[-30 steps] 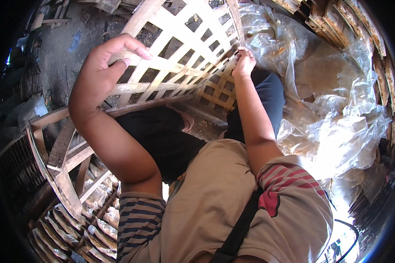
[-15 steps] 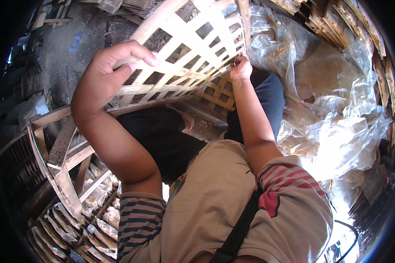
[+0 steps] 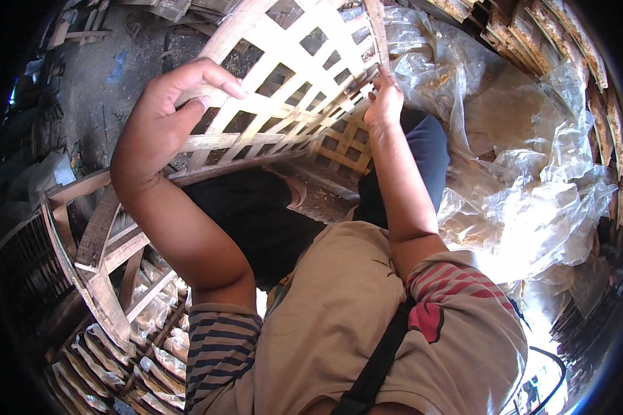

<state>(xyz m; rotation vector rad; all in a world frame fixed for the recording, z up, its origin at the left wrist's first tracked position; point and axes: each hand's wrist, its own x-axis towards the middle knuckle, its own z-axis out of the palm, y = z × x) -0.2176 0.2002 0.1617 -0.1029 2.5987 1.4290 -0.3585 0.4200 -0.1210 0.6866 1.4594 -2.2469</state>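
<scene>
At lower left, rows of plastic-wrapped packets (image 3: 93, 356), just beneath a wooden frame (image 3: 107, 301). Farther up, beyond the frame, a dark floor (image 3: 135, 79). Next, the left hand (image 3: 160, 119), thumb and index finger curled around a pale strip at the left side of the lattice panel (image 3: 270, 106). In the middle, ahead of the dark trousers (image 3: 249, 214), that panel of crossed strips, standing tilted and meeting a yellower lattice section (image 3: 347, 139) at lower right. Then the right hand (image 3: 384, 102), fingers bent against the panel's right edge; cannot tell whether clasping it. Farther right, crumpled clear plastic sheeting (image 3: 526, 187), with rough wooden boards (image 3: 554, 38) above.
</scene>
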